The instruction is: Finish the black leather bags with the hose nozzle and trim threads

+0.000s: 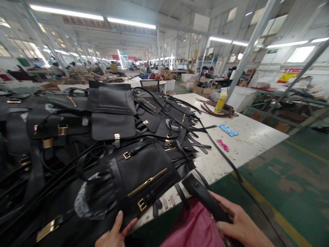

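Black leather strap (pixel 203 193) sits gripped in the right hand (pixel 239 224), fingers curled around it; the left hand (pixel 115 235) pinches the edge of a black leather handbag (pixel 138 178), thumb on top.

The person's left hand (pixel 115 235) and right hand (pixel 240 224) were bare, and so were the bits of wrist that showed. The nails looked short and plain. Over the lap the person wore a pink-red cloth (pixel 195 228) with tiny checks all over it.

Black bags (pixel 133 175): uncountable. 1 yellow bottle (pixel 220 102), 1 blue pkt (pixel 228 130), 1 pink clip (pixel 223 145).
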Action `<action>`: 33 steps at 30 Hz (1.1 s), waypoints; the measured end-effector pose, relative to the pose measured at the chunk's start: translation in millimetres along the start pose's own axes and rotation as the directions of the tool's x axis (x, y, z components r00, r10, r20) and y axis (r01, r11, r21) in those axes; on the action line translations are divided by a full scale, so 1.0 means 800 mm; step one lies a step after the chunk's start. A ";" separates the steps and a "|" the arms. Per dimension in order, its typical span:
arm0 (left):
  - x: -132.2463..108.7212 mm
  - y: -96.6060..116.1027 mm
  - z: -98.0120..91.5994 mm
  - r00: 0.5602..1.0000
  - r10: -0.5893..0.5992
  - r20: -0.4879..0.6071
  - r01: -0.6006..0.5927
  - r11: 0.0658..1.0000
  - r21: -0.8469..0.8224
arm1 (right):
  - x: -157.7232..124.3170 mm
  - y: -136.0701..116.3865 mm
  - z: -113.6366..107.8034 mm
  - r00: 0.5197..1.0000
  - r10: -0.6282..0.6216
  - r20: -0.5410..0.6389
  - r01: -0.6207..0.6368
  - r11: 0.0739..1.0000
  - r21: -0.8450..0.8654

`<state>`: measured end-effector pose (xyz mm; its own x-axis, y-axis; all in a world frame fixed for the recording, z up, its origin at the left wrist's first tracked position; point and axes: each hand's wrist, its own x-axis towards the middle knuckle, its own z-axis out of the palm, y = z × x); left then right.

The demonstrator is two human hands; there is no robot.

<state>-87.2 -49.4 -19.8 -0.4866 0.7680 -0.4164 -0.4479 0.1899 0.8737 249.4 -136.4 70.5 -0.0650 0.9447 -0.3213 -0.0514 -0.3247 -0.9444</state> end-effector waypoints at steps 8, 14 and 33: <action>-0.007 -0.001 0.005 0.992 -0.112 -0.063 0.107 0.992 -0.072 | 0.067 -0.011 0.014 0.996 -0.063 0.061 0.064 0.998 -0.009; -0.046 0.032 0.011 0.950 -0.252 0.184 0.284 0.942 -0.176 | 0.077 -0.026 0.017 0.990 -0.105 -0.099 0.098 0.993 -0.069; -0.075 0.053 -0.025 0.603 -0.163 0.781 0.566 0.777 -0.276 | 0.031 -0.053 0.161 0.807 -0.044 0.589 0.147 0.981 -0.129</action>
<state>-92.2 -99.3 37.1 0.3648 0.9100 -0.1969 -0.8304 0.4136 0.3733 121.9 -104.7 111.1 -0.6374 0.7499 -0.1769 0.0684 -0.1737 -0.9824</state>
